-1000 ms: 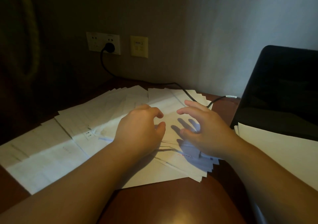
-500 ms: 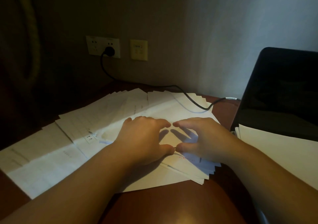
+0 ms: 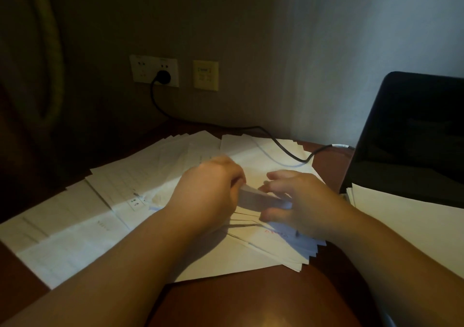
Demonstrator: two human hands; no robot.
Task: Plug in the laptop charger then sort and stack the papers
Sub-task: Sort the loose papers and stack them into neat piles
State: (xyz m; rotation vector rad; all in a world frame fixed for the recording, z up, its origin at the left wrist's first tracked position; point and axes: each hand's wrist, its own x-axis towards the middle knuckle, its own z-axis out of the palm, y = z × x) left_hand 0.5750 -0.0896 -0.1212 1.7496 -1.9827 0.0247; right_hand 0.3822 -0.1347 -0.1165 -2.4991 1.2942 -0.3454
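Left hand (image 3: 208, 193) lifts sheet (image 3: 253, 193) toward right hand (image 3: 298, 201).

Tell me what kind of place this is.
Probably a desk in a home or hotel room, used as a workspace: a wooden table covered in spread papers, an open laptop at the right, and a charger cable plugged into a wall outlet.

Looks like a dim hotel room or home desk corner to us, can't pin which. We see a reddish-brown wooden table (image 3: 251, 299) at the bottom of the frame, set against a plain wall. Upper left: white double wall socket (image 3: 153, 70) with a black plug (image 3: 162, 77) in it, yellowish wall plate (image 3: 205, 75) just beside. Far left: hanging curtain (image 3: 47, 50). Right edge: black laptop (image 3: 414, 135). Centre: papers (image 3: 125, 188) fanned across the table.
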